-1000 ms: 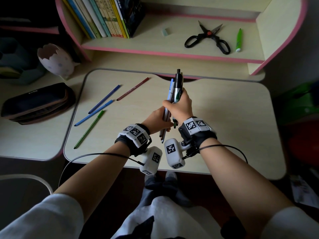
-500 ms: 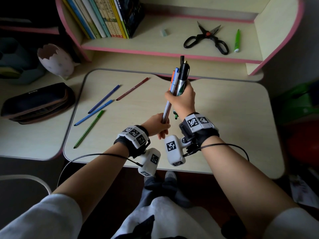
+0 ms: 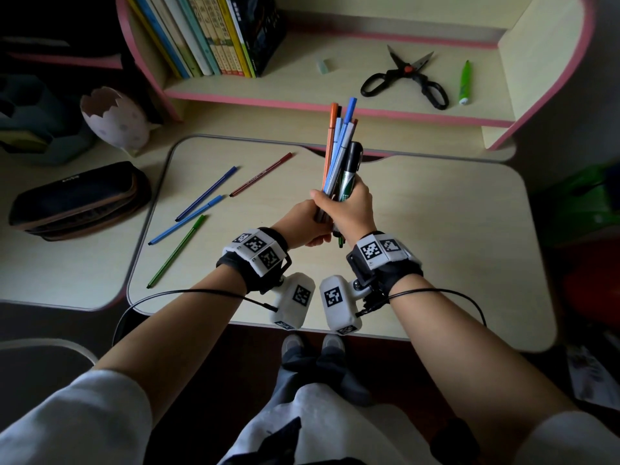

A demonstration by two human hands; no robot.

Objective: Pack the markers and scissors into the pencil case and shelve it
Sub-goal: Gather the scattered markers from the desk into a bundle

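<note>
My right hand [image 3: 352, 209] grips an upright bundle of markers [image 3: 339, 152] above the middle of the desk. My left hand [image 3: 303, 226] presses against the bundle's lower end, fingers curled around it. Several loose markers lie to the left: a dark blue one [image 3: 206, 193], a light blue one [image 3: 186, 219], a green one [image 3: 177, 251] and a red one [image 3: 261, 174]. The black pencil case [image 3: 79, 199] lies on the side table at far left, its opening facing me. Black scissors [image 3: 406, 80] lie open on the shelf next to a green marker [image 3: 464, 82].
A row of books [image 3: 214, 31] stands at the shelf's left end, with a small eraser [image 3: 322, 66] beside them. An eggshell-shaped cup [image 3: 115, 120] stands behind the pencil case. The pink-edged shelf [image 3: 302, 102] runs along the back of the desk [image 3: 436, 229].
The bundle has been pushed up and evened out in my right hand. My left hand has come back up against its lower end. The view has tilted slightly.
</note>
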